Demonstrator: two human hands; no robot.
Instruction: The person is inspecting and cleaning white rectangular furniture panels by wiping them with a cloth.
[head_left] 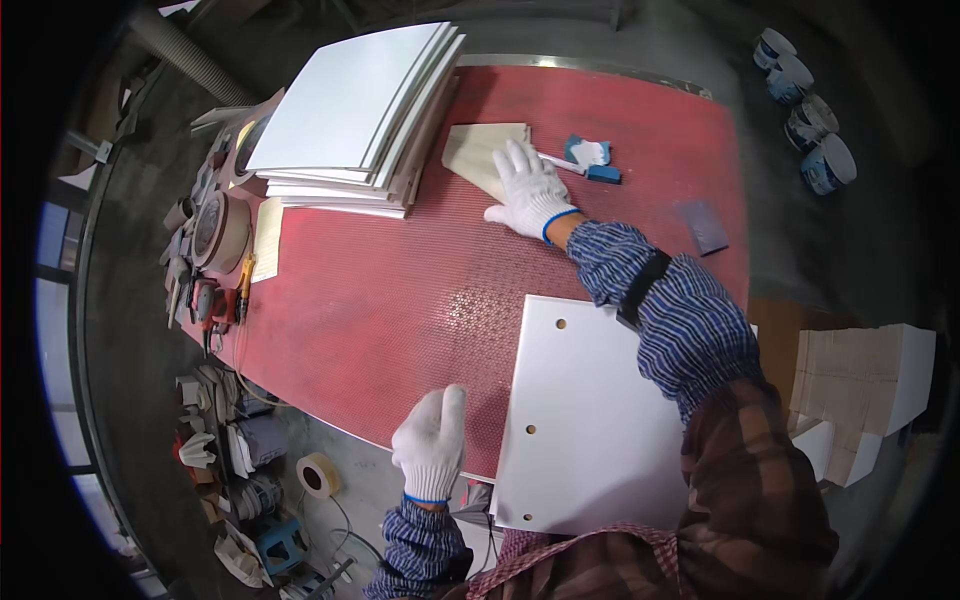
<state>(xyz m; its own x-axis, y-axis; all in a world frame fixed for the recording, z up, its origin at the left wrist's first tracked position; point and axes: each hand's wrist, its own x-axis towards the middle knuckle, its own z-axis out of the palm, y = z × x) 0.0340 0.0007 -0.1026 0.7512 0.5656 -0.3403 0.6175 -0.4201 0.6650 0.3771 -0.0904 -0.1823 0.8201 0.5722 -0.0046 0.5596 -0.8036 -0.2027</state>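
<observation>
My right hand (530,192), in a white knitted glove with a blue cuff edge, reaches across the red table (370,290). Its fingers are stretched out flat over the right part of a folded beige cloth or sheet (475,150). My left hand (432,440), gloved the same way, is closed in a fist at the table's near edge. The inside of that fist is hidden. Between my arms lies a white panel (600,420) with three small holes along its left side. Beyond the right fingers are a blue block (604,174) and a crumpled blue-and-white piece (588,151).
A tall stack of white panels (350,100) stands at the far left. Tape rolls (220,230) and a red power tool (206,303) line the left edge. A translucent purplish sheet (703,226) lies at the right. Paint tubs (828,165) and a cardboard box (850,390) are on the floor.
</observation>
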